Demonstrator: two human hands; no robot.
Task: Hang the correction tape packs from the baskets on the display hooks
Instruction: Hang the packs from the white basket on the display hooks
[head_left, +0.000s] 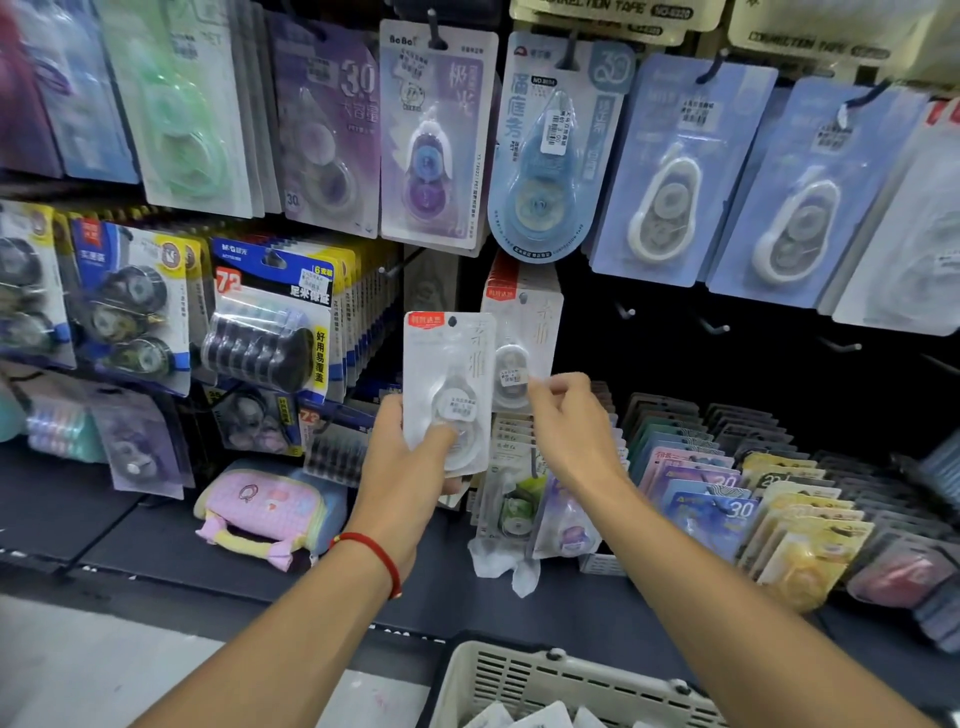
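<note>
My left hand (415, 457) grips a white tape pack (448, 384), held up in front of the display and not yet on a hook. Just to its right, my right hand (566, 426) pinches a matching hung pack (522, 338). Bare hooks (714, 326) wait further right. The basket (550, 686) at the bottom edge holds more packs, so I judge much work is left.

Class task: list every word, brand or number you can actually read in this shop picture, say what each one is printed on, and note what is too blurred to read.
"CORRECTION TAPE": cream header card, top row.
"BoBo": lilac blister pack.
"30": purple blister pack.
"39": round-bottomed pale blue pack.
"72": blue-topped pack of black refills.
"30": blue pack in the lower rack.
Unreadable: price stickers, small print, and the white pack gripped by the left hand.
</note>
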